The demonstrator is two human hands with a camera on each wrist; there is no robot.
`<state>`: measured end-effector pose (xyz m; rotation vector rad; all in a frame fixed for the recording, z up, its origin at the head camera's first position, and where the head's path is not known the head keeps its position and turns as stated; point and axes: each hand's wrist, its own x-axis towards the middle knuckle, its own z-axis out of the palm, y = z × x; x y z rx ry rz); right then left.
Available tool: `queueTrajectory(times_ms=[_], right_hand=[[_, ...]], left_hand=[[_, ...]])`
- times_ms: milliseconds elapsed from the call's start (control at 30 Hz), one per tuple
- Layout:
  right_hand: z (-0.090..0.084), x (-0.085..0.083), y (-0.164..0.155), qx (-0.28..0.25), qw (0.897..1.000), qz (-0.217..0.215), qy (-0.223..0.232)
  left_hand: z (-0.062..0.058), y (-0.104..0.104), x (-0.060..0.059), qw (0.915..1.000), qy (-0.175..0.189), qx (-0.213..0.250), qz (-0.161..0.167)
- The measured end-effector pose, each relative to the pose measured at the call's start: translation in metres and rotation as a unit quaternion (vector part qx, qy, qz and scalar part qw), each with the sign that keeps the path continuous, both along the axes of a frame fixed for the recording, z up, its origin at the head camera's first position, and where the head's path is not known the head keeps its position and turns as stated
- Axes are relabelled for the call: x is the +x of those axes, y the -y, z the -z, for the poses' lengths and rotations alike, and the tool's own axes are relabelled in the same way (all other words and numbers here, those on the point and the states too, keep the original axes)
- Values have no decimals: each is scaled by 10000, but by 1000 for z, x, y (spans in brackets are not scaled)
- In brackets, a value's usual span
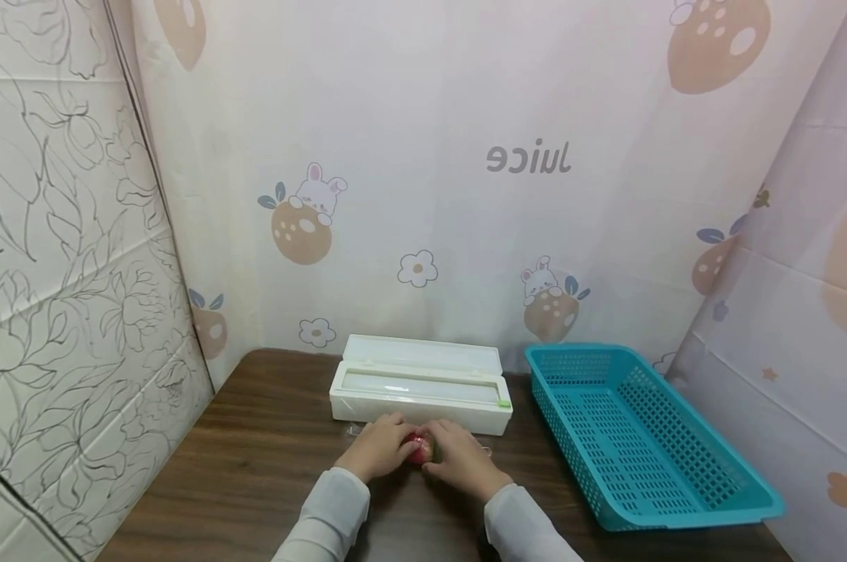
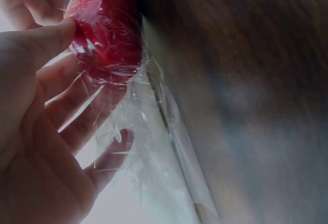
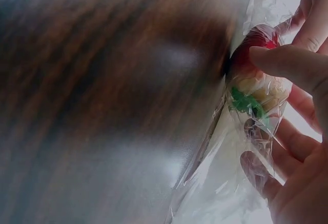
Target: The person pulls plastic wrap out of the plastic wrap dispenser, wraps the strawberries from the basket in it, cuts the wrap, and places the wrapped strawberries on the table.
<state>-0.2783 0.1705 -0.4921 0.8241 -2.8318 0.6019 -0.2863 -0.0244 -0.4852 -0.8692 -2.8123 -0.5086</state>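
A small red fruit (image 1: 418,449) with a green leafy top sits on the brown table (image 1: 254,460), just in front of the white cling film dispenser (image 1: 421,384). Clear film (image 2: 138,131) is wrapped over the red fruit (image 2: 105,29). My left hand (image 1: 379,446) grips it from the left, thumb pressed on the red skin, fingers under the film. My right hand (image 1: 460,458) grips it from the right. In the right wrist view the red fruit (image 3: 253,70) shows its green top under the clear film (image 3: 225,183), with my right thumb on it.
A teal plastic basket (image 1: 641,437) lies at the right of the table, with nothing in it. The dispenser's lid stands open against the patterned back curtain (image 1: 423,172). Fabric walls close in the left and right sides.
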Motion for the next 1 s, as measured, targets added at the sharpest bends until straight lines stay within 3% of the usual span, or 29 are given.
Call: queueTrajectory(times_ms=[233,500,833,1000], right_hand=[[1,-4,3,-117,9999,-29,9],[-2,-13,4,139,9998,66,126],[-2,-15,5,38,9995,291,112],[-2,-15,3,-17,9995,298,34]], left_hand=[[2,2,-3,9981,126,592,-113],[2,3,-1,9985,347,297,-318],[8,4,-2,9986,-71,89,-507],[10,5,-3,9985,-111,170,-517]])
